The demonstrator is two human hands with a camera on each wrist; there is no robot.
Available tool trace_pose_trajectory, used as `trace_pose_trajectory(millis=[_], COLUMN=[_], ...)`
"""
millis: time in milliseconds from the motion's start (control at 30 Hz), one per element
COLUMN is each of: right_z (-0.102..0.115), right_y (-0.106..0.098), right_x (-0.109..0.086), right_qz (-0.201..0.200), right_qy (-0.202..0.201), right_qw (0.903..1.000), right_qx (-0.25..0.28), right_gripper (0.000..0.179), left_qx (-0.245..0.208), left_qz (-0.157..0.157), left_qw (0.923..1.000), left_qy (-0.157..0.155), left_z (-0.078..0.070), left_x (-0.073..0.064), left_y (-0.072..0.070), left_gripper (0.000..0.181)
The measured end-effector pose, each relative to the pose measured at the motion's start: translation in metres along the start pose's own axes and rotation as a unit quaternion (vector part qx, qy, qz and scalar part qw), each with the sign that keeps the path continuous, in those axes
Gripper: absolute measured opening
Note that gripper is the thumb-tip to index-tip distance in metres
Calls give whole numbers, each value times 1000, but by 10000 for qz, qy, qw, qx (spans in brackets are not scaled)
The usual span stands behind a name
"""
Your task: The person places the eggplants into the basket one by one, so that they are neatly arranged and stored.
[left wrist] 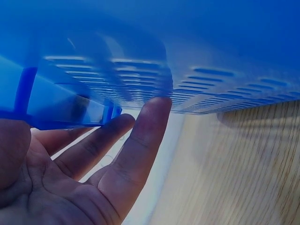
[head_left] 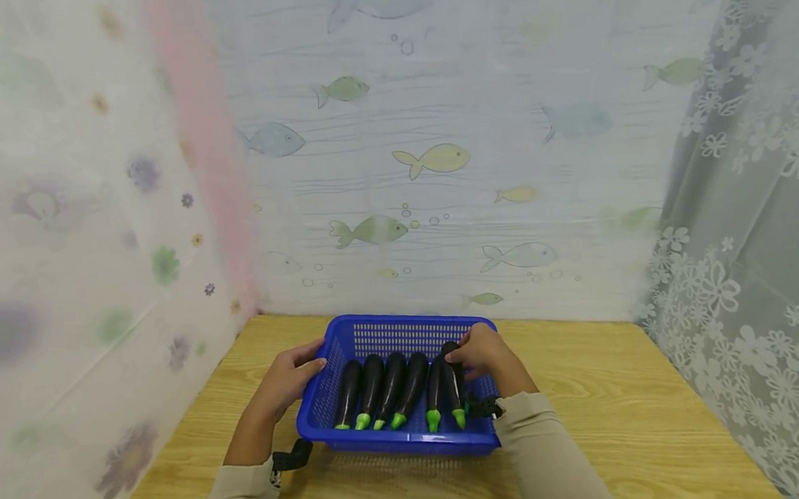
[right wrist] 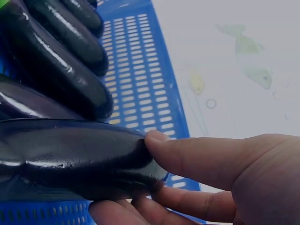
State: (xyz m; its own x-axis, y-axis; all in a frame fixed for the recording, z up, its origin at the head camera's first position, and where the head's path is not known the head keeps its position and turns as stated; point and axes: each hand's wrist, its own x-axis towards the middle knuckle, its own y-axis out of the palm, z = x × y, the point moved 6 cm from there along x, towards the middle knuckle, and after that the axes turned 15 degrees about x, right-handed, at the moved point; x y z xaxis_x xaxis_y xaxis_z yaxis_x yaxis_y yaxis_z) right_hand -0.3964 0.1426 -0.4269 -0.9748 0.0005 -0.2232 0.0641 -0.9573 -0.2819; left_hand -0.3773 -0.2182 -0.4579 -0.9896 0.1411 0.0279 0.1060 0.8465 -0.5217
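A blue plastic basket (head_left: pixel 418 437) with slotted sides holds several dark purple eggplants (head_left: pixel 392 387), lying side by side with their green stem ends toward the front. My left hand (head_left: pixel 283 382) grips the basket's left rim, thumb on top; in the left wrist view its fingers (left wrist: pixel 147 131) reach along the outside wall beneath the rim. At the right end of the row, my right hand (head_left: pixel 492 354) pinches the rounded far end of the rightmost eggplant (head_left: pixel 456 390). The right wrist view shows the thumb (right wrist: pixel 197 157) on one side of that eggplant and fingers below it.
The basket stands on a wood-grain table (head_left: pixel 587 406). Behind it hangs a pale sheet printed with fish (head_left: pixel 437 158). A flowered sheet (head_left: pixel 104 266) borders the left side, and a white-flowered curtain (head_left: pixel 738 316) the right. Black camera mounts (head_left: pixel 291 457) sit at the wrists.
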Motion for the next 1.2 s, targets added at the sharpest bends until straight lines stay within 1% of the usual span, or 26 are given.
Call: trace_pose_trajectory(millis=[333, 500, 567, 633, 667, 767, 800, 833, 933, 967, 1067, 1200], right_z=[0, -1, -4, -5, -6, -6, -6, -5, -4, -4, -2, 0], right_y=[1, 1, 1, 1, 1, 0, 0, 0, -1, -2, -3, -5], right_x=[-2, -3, -2, -1, 1, 4, 4, 4, 4, 4, 2, 0], right_qz=[53, -28, -85, -118, -130, -157, -176, -196, -270, -293, -365, -477], right_qy=[-60, -111, -84, -86, -77, -51, -45, -33, -90, -112, -199, -255], right_qw=[9998, 9998, 9997, 9994, 9993, 9988, 9986, 9983, 9972, 9968, 9952, 9926], right_qx=[165, 163, 230, 301, 346, 458, 506, 553, 685, 737, 886, 1084], right_gripper=[44, 41, 35, 21, 20, 37, 39, 37, 21, 20, 31, 33], left_qx=[47, 63, 68, 55, 52, 26, 31, 39, 54, 53, 45, 28], left_qz=[-49, -43, -39, -34, -22, -17, -14, -15, -27, -34, -50, -57], left_qw=[10000, 10000, 10000, 10000, 10000, 10000, 10000, 10000, 10000, 10000, 10000, 10000], left_qy=[-9, 0, 9, 15, 16, 14, 9, 0, -5, -8, 1, 14], left_z=[2, 1, 1, 1, 0, -1, -1, -2, -2, -2, -2, -1], left_x=[-1, -2, -2, -3, -3, -3, -2, -2, -2, -2, -1, -1], left_y=[-1, 0, 1, 1, 1, 1, 1, 1, 1, 0, 0, 0], left_gripper=[56, 56, 56, 56, 56, 56, 56, 56, 56, 56, 56, 56])
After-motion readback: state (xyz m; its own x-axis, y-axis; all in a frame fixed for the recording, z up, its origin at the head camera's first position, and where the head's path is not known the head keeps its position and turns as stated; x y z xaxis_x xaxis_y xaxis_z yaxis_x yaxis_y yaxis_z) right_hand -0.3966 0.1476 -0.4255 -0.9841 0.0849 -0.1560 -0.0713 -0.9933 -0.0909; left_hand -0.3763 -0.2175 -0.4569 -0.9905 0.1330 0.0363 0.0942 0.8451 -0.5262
